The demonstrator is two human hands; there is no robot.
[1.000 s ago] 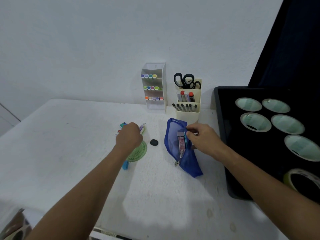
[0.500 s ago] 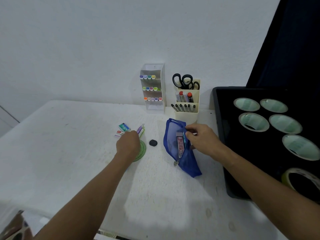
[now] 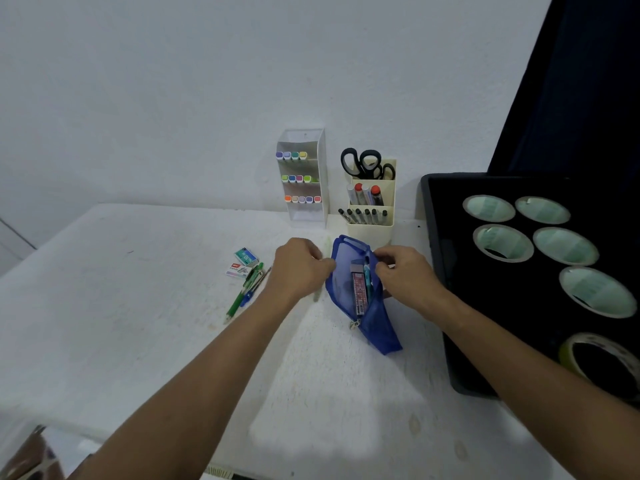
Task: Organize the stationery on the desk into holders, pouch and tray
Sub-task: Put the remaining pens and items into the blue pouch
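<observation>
A blue mesh pouch (image 3: pixel 381 327) lies open on the white desk, with a pink lead case (image 3: pixel 359 293) and other small items inside. My right hand (image 3: pixel 408 277) pinches the pouch's right edge and holds the mouth apart. My left hand (image 3: pixel 299 268) is at the pouch's left edge, gripping a translucent green protractor (image 3: pixel 317 295) that shows only as a blurred streak. Left of my hands lie a green pen (image 3: pixel 241 296), a blue pen (image 3: pixel 254 289) and two small staple boxes (image 3: pixel 246 257). The black eraser is hidden.
Against the wall stand a clear marker holder (image 3: pixel 304 216) and a cream pen holder (image 3: pixel 370 228) with scissors (image 3: pixel 363 164). A black tray (image 3: pixel 446 306) with several tape rolls (image 3: pixel 504 242) fills the right side. The desk's front edge is near my elbows.
My left hand lifted the green protractor off the desk and carried it right to the pouch's mouth, uncovering the pens. My right hand stayed on the pouch.
</observation>
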